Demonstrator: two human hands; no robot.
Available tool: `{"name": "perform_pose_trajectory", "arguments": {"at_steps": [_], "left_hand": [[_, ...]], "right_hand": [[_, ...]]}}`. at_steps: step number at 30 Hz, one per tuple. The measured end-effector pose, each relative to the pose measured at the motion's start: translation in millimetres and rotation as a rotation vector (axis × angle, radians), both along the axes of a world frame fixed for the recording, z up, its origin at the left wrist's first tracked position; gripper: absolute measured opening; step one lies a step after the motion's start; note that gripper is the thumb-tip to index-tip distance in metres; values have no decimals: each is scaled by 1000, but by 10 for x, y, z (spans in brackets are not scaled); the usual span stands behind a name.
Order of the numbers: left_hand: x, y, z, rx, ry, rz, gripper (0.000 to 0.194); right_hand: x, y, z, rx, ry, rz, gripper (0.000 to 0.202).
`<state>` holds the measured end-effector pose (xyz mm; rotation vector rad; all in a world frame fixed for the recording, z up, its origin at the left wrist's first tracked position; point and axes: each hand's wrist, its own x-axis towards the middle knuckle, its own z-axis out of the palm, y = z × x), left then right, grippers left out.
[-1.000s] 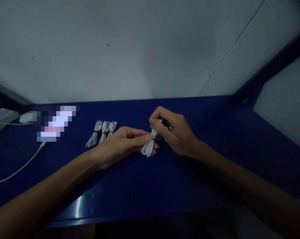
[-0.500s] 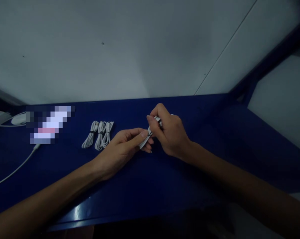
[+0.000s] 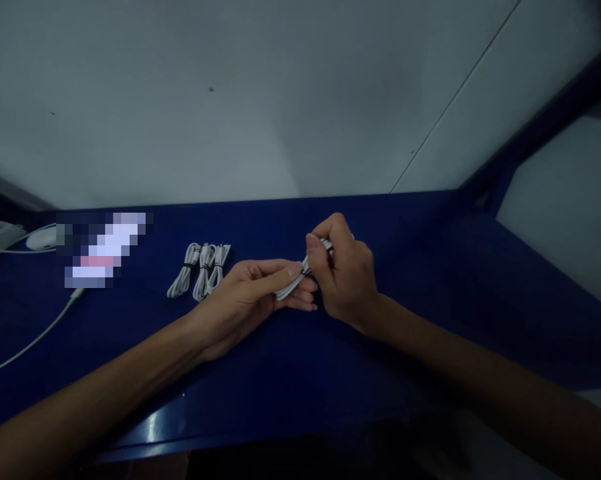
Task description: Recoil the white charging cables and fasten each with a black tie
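Note:
A folded white cable bundle (image 3: 291, 287) with a black tie round its middle is held between both hands above the blue table. My left hand (image 3: 253, 290) pinches its lower left part under the thumb, with the other fingers beneath. The upper right end is gripped by my right hand (image 3: 344, 270), whose thumb and curled fingers hide part of it. Left of my left hand lie three tied white cable bundles: one (image 3: 183, 272) slightly apart, a middle one (image 3: 203, 272) and a right one (image 3: 219, 263) side by side.
On the left of the blue table (image 3: 260, 393) lies a pixelated bright device (image 3: 105, 250) with a white cord (image 3: 45, 342) running from it. A white rounded object (image 3: 41, 239) is beside it. A pale wall (image 3: 230, 120) rises behind the table.
My right hand has moved slightly right and down, still on the bundle. The bundle is tilted flatter, and the fingers of my left hand reach a little further right beneath it.

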<state>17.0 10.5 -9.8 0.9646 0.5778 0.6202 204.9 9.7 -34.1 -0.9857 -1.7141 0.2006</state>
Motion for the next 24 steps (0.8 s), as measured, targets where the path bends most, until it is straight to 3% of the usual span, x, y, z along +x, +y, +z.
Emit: {"name": "perform_pose_trajectory", "arguments": {"at_steps": [6,12,19,24], "left_hand": [[-23,14,1,-27,-1,20,18],[-38,41,7,-81,-41,-24,43],[-40,45,9,-138,-45,-35,21],[-54,27,17,-28,12,-17,19]], "right_hand": [[2,3,19,-36,33,32,20],[29,1,3,-67,78,59,20],[74,15,4,-20,67,192,18],[79,48,3,34,55,178,18]]}}
